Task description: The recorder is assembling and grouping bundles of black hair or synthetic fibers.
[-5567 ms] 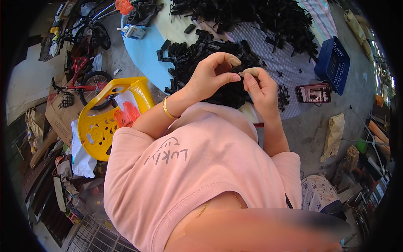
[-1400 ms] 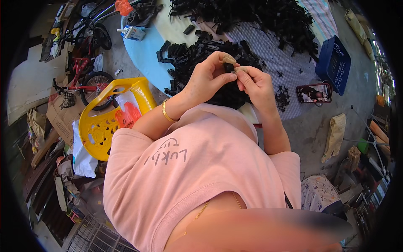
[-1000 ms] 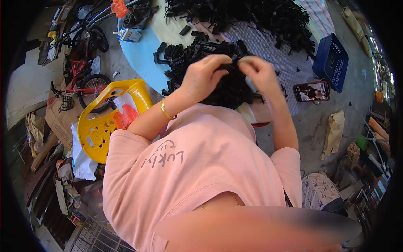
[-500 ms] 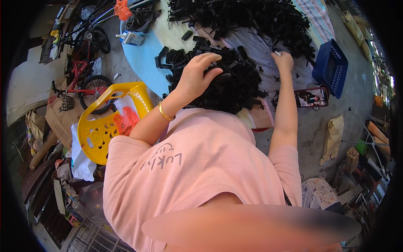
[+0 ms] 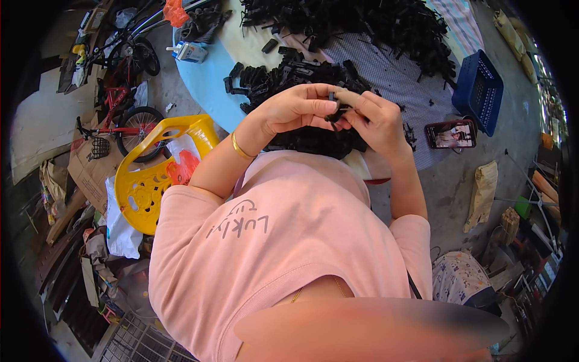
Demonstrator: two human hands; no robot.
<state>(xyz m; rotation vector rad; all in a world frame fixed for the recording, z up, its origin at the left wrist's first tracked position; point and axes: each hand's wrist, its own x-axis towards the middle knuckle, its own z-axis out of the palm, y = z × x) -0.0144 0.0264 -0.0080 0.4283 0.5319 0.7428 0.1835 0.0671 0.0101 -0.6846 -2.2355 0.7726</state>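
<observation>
"Part (image 5: 335, 113) where?"

"Held up over the near black heap (image 5: 325, 142). Left hand (image 5: 294, 110) has it between thumb and bent fingers, barely apart; right hand (image 5: 379, 122) has its fingers curled closed at the other side."

"And that phone (image 5: 450, 134)?"

"Right of them, screen lit, just beside the blue basket (image 5: 479, 90)."

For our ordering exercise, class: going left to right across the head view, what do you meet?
Black wire basket, yellow chair, gold bracelet, left hand, right hand, phone.

Near pile (image 5: 289, 73), apparently on table (image 5: 202, 90)
</observation>
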